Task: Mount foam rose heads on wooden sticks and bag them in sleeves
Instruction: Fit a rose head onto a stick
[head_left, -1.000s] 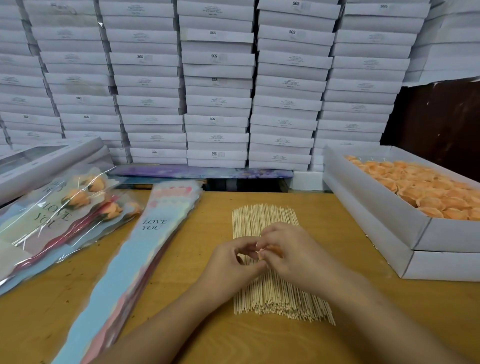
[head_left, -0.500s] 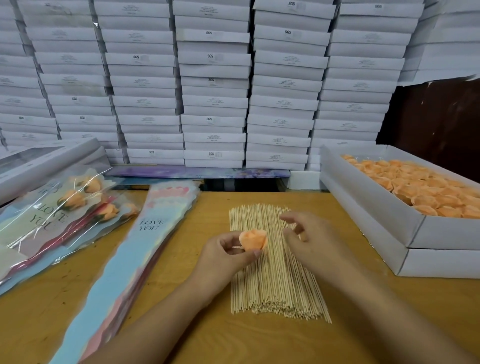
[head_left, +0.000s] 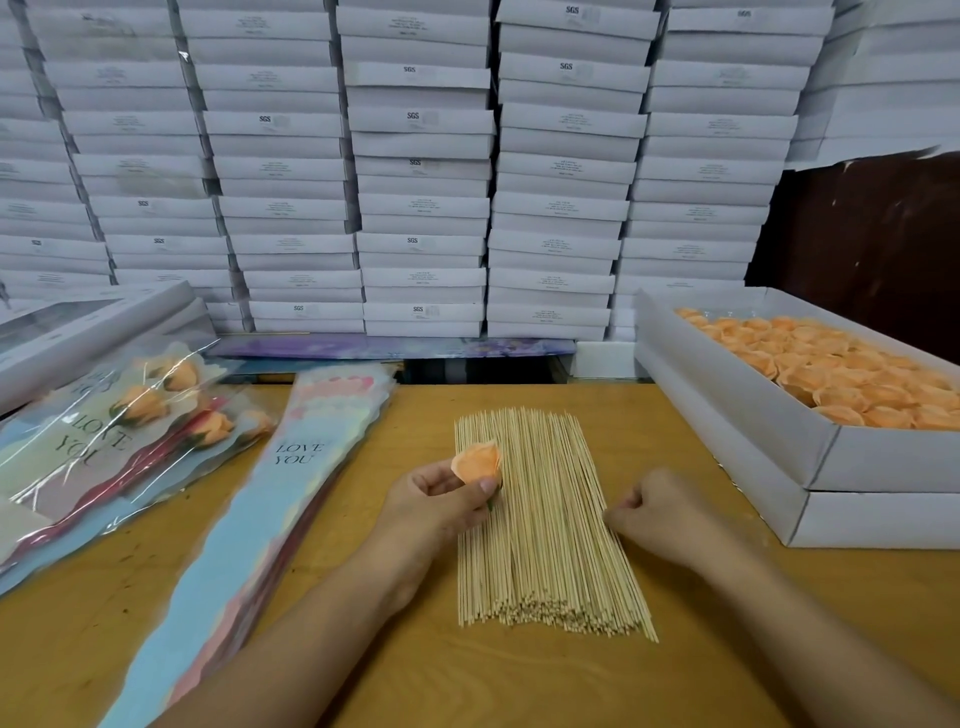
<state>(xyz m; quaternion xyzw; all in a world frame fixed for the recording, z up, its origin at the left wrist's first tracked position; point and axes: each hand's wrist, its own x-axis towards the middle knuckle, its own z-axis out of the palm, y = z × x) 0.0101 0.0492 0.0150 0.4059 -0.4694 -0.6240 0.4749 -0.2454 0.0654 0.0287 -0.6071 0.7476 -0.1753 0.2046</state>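
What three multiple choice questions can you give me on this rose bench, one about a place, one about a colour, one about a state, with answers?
1. Where is the open box of loose rose heads?
A. far left
B. right of the wooden sticks
C. on the stacked boxes

2. What colour is the rose head in the left hand?
A. orange
B. blue
C. white

3. What is the right hand doing?
A. holding a sleeve
B. lying flat in the box
C. curled at the sticks' right edge

Answers: 1 B, the box sits at the table's right side. 2 A, its petals are orange. 3 C, its fingers curl beside the pile; any stick in its grip is hidden.

sleeves (head_left: 270, 525) left of sticks (head_left: 545, 525), box (head_left: 769, 431) right
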